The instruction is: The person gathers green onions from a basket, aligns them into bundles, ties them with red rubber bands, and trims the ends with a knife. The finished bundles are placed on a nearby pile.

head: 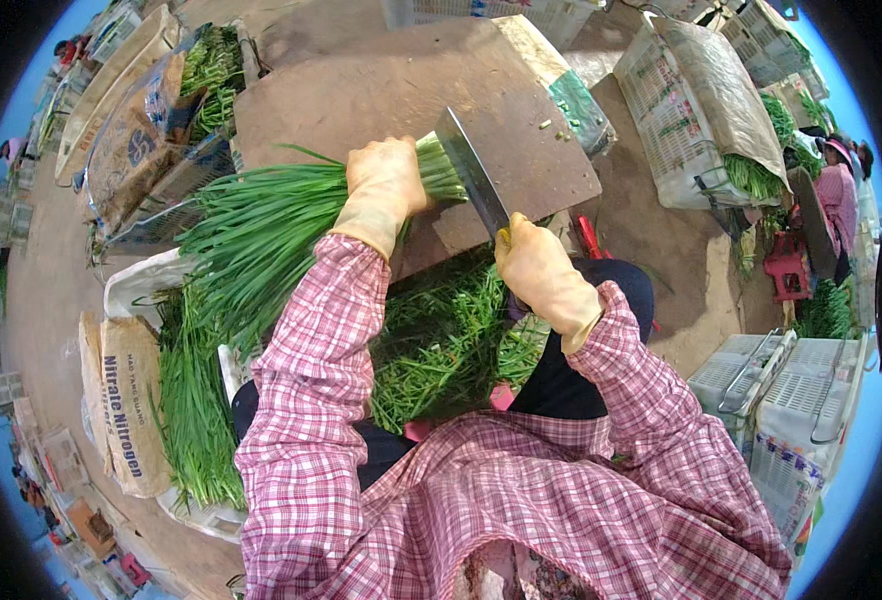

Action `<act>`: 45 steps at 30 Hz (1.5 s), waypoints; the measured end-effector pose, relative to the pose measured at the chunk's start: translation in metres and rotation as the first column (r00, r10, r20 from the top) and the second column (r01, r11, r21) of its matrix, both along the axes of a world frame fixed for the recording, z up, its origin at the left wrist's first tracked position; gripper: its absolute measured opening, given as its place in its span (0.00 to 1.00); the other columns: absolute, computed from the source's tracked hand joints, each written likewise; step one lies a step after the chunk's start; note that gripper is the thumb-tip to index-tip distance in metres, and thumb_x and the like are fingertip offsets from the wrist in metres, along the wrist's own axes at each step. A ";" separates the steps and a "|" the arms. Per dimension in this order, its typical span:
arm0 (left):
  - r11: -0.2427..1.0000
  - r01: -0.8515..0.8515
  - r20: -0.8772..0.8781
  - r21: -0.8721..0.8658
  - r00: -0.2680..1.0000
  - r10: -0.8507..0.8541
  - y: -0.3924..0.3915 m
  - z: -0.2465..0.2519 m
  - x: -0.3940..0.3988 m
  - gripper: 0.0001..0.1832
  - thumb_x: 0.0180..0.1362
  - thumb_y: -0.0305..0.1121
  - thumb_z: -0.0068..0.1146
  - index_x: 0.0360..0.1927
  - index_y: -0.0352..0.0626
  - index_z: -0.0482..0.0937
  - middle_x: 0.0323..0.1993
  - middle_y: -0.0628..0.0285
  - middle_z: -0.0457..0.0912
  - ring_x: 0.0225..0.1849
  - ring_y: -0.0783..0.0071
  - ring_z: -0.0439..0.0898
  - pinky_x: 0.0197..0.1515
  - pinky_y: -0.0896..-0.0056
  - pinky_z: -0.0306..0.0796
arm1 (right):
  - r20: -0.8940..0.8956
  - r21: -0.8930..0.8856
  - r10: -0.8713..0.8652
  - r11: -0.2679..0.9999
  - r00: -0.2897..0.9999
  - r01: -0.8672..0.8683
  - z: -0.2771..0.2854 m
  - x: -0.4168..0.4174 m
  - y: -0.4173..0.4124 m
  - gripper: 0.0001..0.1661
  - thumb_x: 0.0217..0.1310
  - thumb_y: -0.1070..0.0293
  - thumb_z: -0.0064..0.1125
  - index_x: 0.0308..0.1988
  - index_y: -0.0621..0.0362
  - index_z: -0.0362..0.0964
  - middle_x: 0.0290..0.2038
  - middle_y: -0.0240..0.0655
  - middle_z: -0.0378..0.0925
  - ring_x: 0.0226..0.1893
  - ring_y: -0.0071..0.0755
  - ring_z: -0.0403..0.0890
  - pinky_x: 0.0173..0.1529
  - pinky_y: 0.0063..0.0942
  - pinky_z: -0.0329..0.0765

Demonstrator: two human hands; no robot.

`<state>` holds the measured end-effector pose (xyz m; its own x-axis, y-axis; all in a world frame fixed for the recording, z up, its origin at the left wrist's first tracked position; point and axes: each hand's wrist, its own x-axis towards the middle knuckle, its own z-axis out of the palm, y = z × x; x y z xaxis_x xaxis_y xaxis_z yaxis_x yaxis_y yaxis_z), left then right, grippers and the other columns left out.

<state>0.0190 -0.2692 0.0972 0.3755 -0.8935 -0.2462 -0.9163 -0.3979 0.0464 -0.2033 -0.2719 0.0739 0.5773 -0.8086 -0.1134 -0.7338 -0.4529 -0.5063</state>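
My left hand (385, 182), in a pale rubber glove, is closed around a thick bundle of long green leafy stalks (268, 217), probably garlic chives. Their pale stem ends point right over a brown board (411, 82), and the leaves spread out to the left. My right hand (538, 266), gloved too, grips the handle of a cleaver (473, 171). Its broad blade stands beside the cut-looking stem ends; whether it touches them I cannot tell. Several short stem pieces (561, 135) lie on the board's right part.
Loose greens (441, 345) lie between my knees. More long stalks (197, 420) rest at left beside a printed sack (133, 405). White plastic crates stand at upper right (666, 112) and lower right (801, 420). A person in pink (835, 191) is at far right, near a red stool (787, 266).
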 end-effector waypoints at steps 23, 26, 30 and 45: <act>0.998 0.045 -0.089 0.048 0.995 -0.040 -0.012 0.005 0.003 0.29 0.45 0.44 0.73 0.53 0.48 0.81 0.51 0.55 0.86 0.55 0.57 0.84 0.56 0.57 0.78 | -0.178 0.323 -0.064 0.939 0.982 0.119 0.031 0.085 -0.056 0.14 0.64 0.71 0.52 0.39 0.68 0.81 0.37 0.59 0.83 0.41 0.60 0.86 0.44 0.46 0.83; 0.998 0.011 -0.085 0.067 0.996 -0.005 -0.004 0.006 0.008 0.27 0.47 0.44 0.72 0.52 0.48 0.82 0.51 0.56 0.86 0.55 0.59 0.84 0.56 0.57 0.78 | -0.256 0.375 -0.003 0.921 0.967 0.103 0.048 0.094 -0.050 0.14 0.64 0.71 0.52 0.39 0.67 0.82 0.38 0.60 0.83 0.42 0.60 0.86 0.45 0.45 0.83; 0.997 0.002 -0.073 0.071 0.997 0.003 -0.003 0.006 0.007 0.24 0.50 0.43 0.70 0.51 0.49 0.84 0.52 0.55 0.86 0.56 0.61 0.84 0.57 0.59 0.77 | -0.524 -0.088 0.494 0.778 0.693 -0.622 -0.017 0.073 -0.066 0.13 0.63 0.71 0.53 0.38 0.68 0.82 0.38 0.58 0.83 0.42 0.58 0.86 0.47 0.44 0.83; 1.000 0.016 -0.041 0.006 0.999 -0.016 -0.003 0.003 0.007 0.25 0.49 0.44 0.71 0.51 0.49 0.83 0.52 0.56 0.86 0.56 0.60 0.84 0.57 0.58 0.77 | -0.201 0.397 0.006 0.915 0.980 0.076 0.039 0.116 -0.082 0.17 0.68 0.69 0.48 0.37 0.70 0.80 0.26 0.50 0.83 0.25 0.48 0.86 0.31 0.41 0.82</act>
